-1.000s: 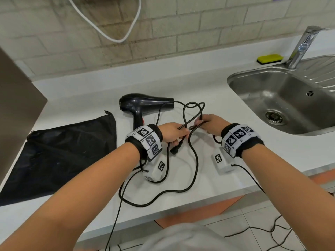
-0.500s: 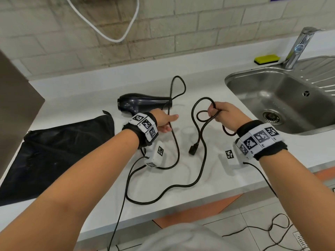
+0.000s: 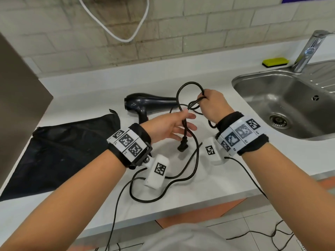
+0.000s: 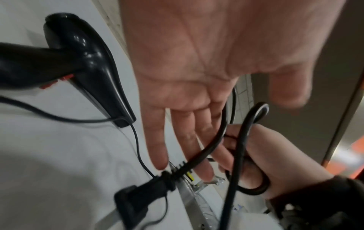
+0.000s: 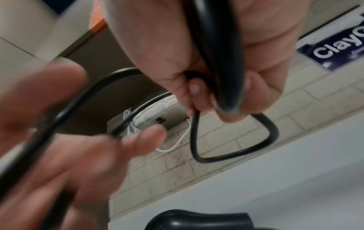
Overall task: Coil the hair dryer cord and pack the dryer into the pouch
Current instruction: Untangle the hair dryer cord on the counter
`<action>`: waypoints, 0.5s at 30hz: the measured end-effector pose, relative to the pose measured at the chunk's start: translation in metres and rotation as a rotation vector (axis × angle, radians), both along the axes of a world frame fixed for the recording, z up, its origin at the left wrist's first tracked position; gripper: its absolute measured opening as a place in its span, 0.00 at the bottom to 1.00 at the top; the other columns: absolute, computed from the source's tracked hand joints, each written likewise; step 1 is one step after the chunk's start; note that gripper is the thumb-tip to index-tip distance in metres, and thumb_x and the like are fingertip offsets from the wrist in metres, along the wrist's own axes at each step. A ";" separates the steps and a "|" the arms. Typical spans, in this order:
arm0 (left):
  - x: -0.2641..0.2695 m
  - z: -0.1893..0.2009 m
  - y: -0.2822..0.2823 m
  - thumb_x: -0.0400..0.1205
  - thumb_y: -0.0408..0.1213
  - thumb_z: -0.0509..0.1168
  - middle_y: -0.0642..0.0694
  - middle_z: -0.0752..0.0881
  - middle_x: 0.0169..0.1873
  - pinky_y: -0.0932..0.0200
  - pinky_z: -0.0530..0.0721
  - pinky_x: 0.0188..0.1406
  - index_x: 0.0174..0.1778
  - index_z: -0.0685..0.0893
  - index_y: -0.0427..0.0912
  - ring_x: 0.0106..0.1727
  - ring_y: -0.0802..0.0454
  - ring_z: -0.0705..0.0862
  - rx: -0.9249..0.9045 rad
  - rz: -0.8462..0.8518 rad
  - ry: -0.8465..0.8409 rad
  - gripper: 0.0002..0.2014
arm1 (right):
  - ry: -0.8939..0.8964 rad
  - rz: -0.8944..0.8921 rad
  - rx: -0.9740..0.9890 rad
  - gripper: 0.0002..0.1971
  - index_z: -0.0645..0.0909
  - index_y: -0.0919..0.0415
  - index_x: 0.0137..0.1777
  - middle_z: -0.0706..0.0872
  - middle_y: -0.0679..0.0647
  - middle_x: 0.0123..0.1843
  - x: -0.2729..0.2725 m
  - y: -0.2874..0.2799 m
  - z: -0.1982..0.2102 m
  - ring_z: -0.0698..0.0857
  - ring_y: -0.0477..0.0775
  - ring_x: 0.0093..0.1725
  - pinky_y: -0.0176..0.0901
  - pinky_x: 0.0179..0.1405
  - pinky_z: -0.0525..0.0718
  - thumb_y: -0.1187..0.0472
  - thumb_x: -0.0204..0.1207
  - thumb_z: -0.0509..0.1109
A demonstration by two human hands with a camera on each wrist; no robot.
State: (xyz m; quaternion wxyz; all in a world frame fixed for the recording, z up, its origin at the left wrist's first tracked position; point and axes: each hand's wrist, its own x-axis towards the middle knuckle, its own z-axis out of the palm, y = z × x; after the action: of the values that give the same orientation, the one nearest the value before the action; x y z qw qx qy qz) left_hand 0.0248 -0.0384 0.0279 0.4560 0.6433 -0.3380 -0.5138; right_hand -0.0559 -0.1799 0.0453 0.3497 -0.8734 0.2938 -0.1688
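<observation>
Nearest us, slack cord (image 3: 164,192) lies on the counter (image 3: 226,180) in front of the hair dryer (image 3: 150,103). Our left hand (image 3: 168,126), curled at the cord half a second ago, is now spread flat, the plug (image 3: 182,146) dangling just past its fingers. Our right hand (image 3: 213,105), beside the dryer's nozzle, has risen and grips a gathered loop. Judgement: coiling has begun, with most of the cord left. The pouch (image 3: 72,147) lies flat left of the dryer.
</observation>
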 end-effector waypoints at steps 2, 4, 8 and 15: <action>0.004 -0.006 0.007 0.77 0.50 0.66 0.54 0.86 0.48 0.58 0.78 0.56 0.57 0.78 0.53 0.52 0.57 0.84 0.074 -0.080 -0.220 0.14 | -0.009 -0.021 0.032 0.10 0.77 0.72 0.48 0.77 0.60 0.42 0.006 -0.001 -0.001 0.74 0.57 0.44 0.41 0.35 0.69 0.68 0.79 0.54; 0.010 -0.016 0.015 0.79 0.42 0.69 0.53 0.82 0.55 0.61 0.76 0.62 0.65 0.76 0.49 0.59 0.56 0.80 0.149 -0.145 -0.403 0.19 | -0.013 -0.050 0.063 0.10 0.71 0.68 0.36 0.73 0.56 0.34 0.010 -0.003 -0.002 0.72 0.58 0.40 0.39 0.28 0.65 0.69 0.78 0.55; 0.015 -0.033 0.031 0.65 0.56 0.75 0.56 0.82 0.55 0.61 0.76 0.66 0.67 0.73 0.48 0.61 0.58 0.80 0.165 -0.091 -0.415 0.36 | -0.004 -0.109 0.098 0.17 0.60 0.61 0.27 0.66 0.53 0.29 0.015 -0.007 -0.005 0.65 0.50 0.28 0.37 0.24 0.60 0.70 0.77 0.54; -0.025 -0.054 0.034 0.69 0.46 0.78 0.56 0.77 0.37 0.73 0.74 0.34 0.57 0.76 0.48 0.36 0.61 0.76 0.246 -0.151 -0.560 0.24 | -0.010 -0.179 0.158 0.17 0.60 0.59 0.27 0.66 0.51 0.30 0.032 0.000 -0.016 0.64 0.45 0.28 0.34 0.24 0.60 0.69 0.79 0.53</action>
State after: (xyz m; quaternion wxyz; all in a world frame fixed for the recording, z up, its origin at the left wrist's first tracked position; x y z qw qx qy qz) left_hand -0.0003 -0.0046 -0.0256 0.2244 0.7832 -0.4327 -0.3860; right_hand -0.0241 -0.1799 0.0291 0.4025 -0.8126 0.3812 -0.1799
